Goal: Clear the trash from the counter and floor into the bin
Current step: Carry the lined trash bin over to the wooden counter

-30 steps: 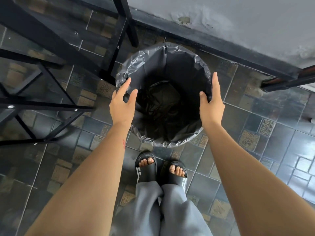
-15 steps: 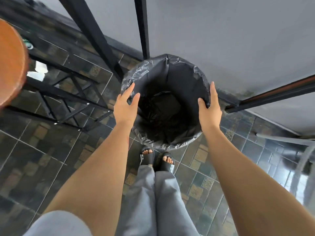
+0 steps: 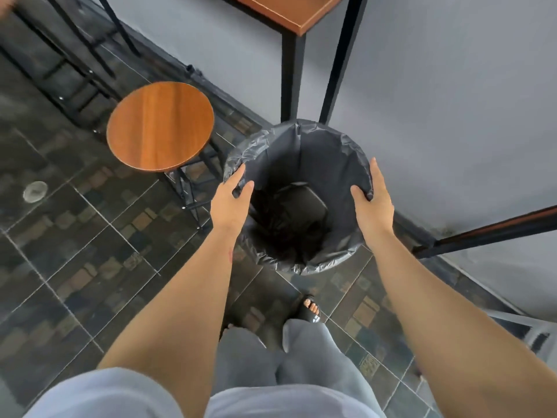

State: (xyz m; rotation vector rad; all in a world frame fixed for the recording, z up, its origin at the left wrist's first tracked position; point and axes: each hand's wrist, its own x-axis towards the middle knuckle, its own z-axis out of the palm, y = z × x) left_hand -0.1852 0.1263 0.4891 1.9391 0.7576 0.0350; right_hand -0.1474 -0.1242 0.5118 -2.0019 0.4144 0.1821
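A round bin (image 3: 301, 137) lined with a grey-black plastic bag is held up in front of me, above the tiled floor. My left hand (image 3: 230, 203) grips its left rim, thumb inside and fingers outside. Opposite it, my right hand (image 3: 372, 200) holds the right rim the same way. Dark crumpled material lies at the bottom of the bin. No loose trash shows on the floor here.
A round wooden stool (image 3: 159, 125) on black legs stands just left of the bin. A wooden table (image 3: 289, 13) with black legs is against the grey wall behind. A second black frame (image 3: 482, 233) juts in at the right. My feet in black sandals are below.
The bin has come up off the floor in both hands and my view has swung up and right; the stool and table top now show.
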